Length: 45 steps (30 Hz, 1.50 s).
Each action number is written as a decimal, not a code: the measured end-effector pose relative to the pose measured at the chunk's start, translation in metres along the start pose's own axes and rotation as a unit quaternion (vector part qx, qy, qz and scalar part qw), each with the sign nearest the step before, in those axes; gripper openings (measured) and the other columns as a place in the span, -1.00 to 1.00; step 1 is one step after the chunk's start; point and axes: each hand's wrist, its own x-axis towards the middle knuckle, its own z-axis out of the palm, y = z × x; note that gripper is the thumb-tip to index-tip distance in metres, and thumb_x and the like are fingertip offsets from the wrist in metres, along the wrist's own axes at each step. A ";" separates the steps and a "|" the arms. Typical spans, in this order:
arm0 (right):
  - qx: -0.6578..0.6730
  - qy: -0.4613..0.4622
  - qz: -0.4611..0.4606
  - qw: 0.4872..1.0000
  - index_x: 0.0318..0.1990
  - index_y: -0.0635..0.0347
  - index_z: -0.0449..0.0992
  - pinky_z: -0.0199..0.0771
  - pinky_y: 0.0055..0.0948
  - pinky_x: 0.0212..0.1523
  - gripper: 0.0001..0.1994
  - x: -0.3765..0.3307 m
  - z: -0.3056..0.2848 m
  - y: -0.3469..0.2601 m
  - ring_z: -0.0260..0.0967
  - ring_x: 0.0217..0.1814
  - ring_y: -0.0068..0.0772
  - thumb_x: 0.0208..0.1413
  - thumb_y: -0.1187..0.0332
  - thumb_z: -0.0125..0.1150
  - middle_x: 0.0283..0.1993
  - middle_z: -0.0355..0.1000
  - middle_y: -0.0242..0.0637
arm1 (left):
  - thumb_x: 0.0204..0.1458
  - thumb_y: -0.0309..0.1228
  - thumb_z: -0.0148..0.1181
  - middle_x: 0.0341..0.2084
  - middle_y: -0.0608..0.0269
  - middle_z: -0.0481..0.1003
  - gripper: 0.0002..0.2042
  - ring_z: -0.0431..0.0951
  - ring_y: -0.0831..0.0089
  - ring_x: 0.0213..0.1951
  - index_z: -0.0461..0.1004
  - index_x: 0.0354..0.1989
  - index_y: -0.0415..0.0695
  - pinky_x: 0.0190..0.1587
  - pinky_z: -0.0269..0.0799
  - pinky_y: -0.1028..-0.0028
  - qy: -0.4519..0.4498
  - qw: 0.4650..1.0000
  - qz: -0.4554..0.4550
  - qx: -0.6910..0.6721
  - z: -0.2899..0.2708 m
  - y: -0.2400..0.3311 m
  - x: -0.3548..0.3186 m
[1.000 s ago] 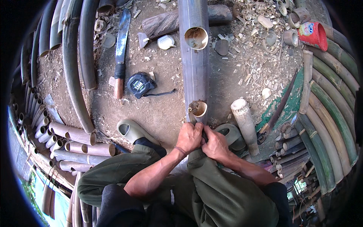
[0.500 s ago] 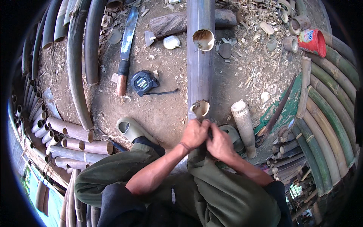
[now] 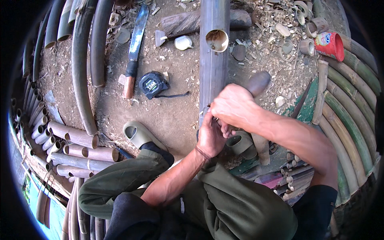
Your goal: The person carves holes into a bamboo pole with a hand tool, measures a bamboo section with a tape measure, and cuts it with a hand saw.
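Note:
A long grey-brown bamboo pole point(image 3: 214, 72) runs from the far edge toward my lap, with a round hole cut in its upper side. My right hand point(image 3: 234, 105) is closed in a fist over its near part. From that fist sticks out a dark, rounded handle point(image 3: 258, 83), pointing up and right; the tool's other end is hidden. Just below, my left hand point(image 3: 212, 138) is closed at the pole, its fingers against the right hand; what they grip is hidden. The pole's nearer hole is covered by my hands.
On the ground to the left lie a machete point(image 3: 137, 48) and a tape measure point(image 3: 153, 85). A wood log point(image 3: 180, 25) crosses under the pole. Wood shavings, a red container point(image 3: 330, 46) and stacked bamboo point(image 3: 348, 108) are at the right. Cut bamboo tubes point(image 3: 90, 152) lie left.
My right hand has moved up over the pole and turned, its forearm swinging outward, and a dark handle now shows above it. My left hand has shifted slightly right. The nearer hole is now covered.

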 end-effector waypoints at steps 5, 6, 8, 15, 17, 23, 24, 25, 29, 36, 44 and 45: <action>-0.002 0.110 0.076 0.991 -0.38 0.07 0.58 0.48 -0.30 -0.45 -0.88 -0.016 0.027 -0.006 0.58 -0.41 -0.30 -0.02 0.31 0.16 -0.52 0.56 -0.20 | 0.17 0.32 -0.30 -0.28 0.20 0.50 -0.31 0.48 0.36 -0.22 0.38 0.04 -0.08 -0.06 0.35 0.26 0.002 0.991 -0.064 0.115 0.007 -0.001 -0.027; 0.046 0.182 0.087 0.978 -0.37 0.14 0.54 0.47 -0.25 -0.42 -0.84 -0.032 0.043 -0.016 0.57 -0.41 -0.21 0.03 0.26 0.15 -0.53 0.53 -0.16 | 0.16 0.33 -0.30 -0.19 0.15 0.51 -0.28 0.49 0.34 -0.14 0.35 0.10 -0.10 -0.02 0.35 0.23 0.033 0.983 -0.079 0.164 0.011 -0.003 -0.037; 0.239 0.106 0.137 0.956 -0.39 0.12 0.60 0.49 -0.21 -0.43 -0.80 -0.061 0.052 -0.032 0.56 -0.45 -0.15 0.09 0.22 0.14 -0.53 0.53 -0.15 | 0.16 0.20 -0.01 0.13 0.01 0.38 -0.23 0.40 0.18 0.15 0.17 0.31 -0.23 0.18 0.30 0.22 -0.029 0.903 -0.090 0.420 0.005 -0.001 -0.057; 0.755 0.399 0.236 0.464 -0.12 0.31 0.49 0.48 -0.33 -0.28 -0.61 -0.046 0.107 -0.119 0.49 -0.39 -0.42 0.38 0.14 -0.15 -0.40 0.57 -0.25 | -0.16 -0.26 0.32 0.05 -0.24 0.38 -0.24 0.44 -0.08 0.08 0.16 0.27 -0.21 0.13 0.37 0.16 0.025 0.615 0.048 0.786 0.017 0.012 -0.111; 0.811 0.241 0.237 0.478 -0.18 0.34 0.53 0.49 -0.46 -0.48 -0.60 -0.041 0.089 -0.112 0.46 -0.49 -0.49 0.37 0.18 -0.15 -0.42 0.56 -0.22 | -0.21 -0.27 0.32 -0.15 -0.17 0.51 -0.35 0.56 -0.03 -0.11 0.31 0.14 -0.17 -0.03 0.49 0.15 0.073 0.545 0.015 0.835 0.012 0.038 -0.118; 0.911 0.193 0.189 0.310 -0.33 0.49 0.42 0.59 -0.46 -0.64 -0.60 0.031 0.085 -0.092 0.53 -0.61 -0.26 0.35 0.24 -0.11 -0.50 0.50 0.05 | -0.17 -0.26 0.38 -0.50 -0.05 0.57 -0.61 0.66 0.21 -0.37 0.54 -0.20 -0.26 -0.29 0.55 0.29 0.183 0.523 0.055 0.831 0.012 0.085 -0.097; 0.921 0.215 0.172 0.275 -0.29 0.49 0.40 0.60 -0.45 -0.64 -0.62 0.032 0.079 -0.091 0.53 -0.60 -0.25 0.35 0.24 -0.12 -0.44 0.50 0.08 | -0.21 -0.25 0.39 -0.51 -0.07 0.57 -0.61 0.67 0.19 -0.37 0.56 -0.22 -0.24 -0.29 0.56 0.28 0.177 0.509 0.058 0.840 0.017 0.096 -0.094; 0.928 0.241 0.157 0.237 -0.26 0.49 0.38 0.60 -0.44 -0.63 -0.64 0.031 0.076 -0.089 0.54 -0.58 -0.23 0.35 0.25 -0.12 -0.39 0.51 0.11 | -0.23 -0.26 0.39 -0.50 -0.07 0.58 -0.62 0.66 0.16 -0.38 0.58 -0.24 -0.22 -0.28 0.56 0.26 0.156 0.461 0.054 0.872 0.028 0.107 -0.090; 0.953 0.273 0.081 0.103 -0.09 0.39 0.32 0.64 -0.32 -0.50 -0.70 0.023 0.073 -0.076 0.57 -0.44 -0.15 0.33 0.24 -0.12 -0.22 0.52 0.08 | -0.25 -0.28 0.29 -0.51 0.00 0.58 -0.74 0.63 0.05 -0.41 0.58 -0.35 -0.10 -0.26 0.55 0.15 0.100 0.333 0.036 0.937 0.087 0.132 -0.067; 0.944 0.294 -0.089 -0.123 -0.03 0.16 0.42 0.60 -0.24 -0.24 -0.70 0.000 0.100 -0.073 0.56 -0.32 -0.20 0.32 0.17 -0.13 -0.15 0.56 -0.13 | -0.10 -0.37 0.21 -0.44 0.11 0.62 -0.88 0.66 0.16 -0.37 0.62 -0.43 -0.10 -0.33 0.56 0.29 -0.012 0.092 -0.062 0.994 0.187 0.108 -0.029; 0.928 0.328 -0.066 -0.163 0.12 0.22 0.39 0.44 -0.19 0.16 -0.52 -0.016 0.098 -0.098 0.42 0.17 -0.20 0.33 0.05 -0.27 0.11 0.47 -0.22 | -0.03 -0.36 0.20 -0.48 0.29 0.63 -0.89 0.66 0.37 -0.39 0.65 -0.51 0.04 -0.42 0.50 0.42 -0.119 -0.047 -0.005 0.992 0.203 0.040 -0.017; 0.926 0.341 -0.084 -0.140 0.14 0.22 0.38 0.41 -0.19 0.20 -0.51 -0.018 0.095 -0.101 0.40 0.20 -0.20 0.33 0.05 -0.27 0.13 0.46 -0.21 | -0.02 -0.36 0.20 -0.48 0.31 0.63 -0.89 0.66 0.39 -0.39 0.65 -0.51 0.05 -0.44 0.49 0.43 -0.126 -0.064 -0.011 0.990 0.202 0.038 -0.022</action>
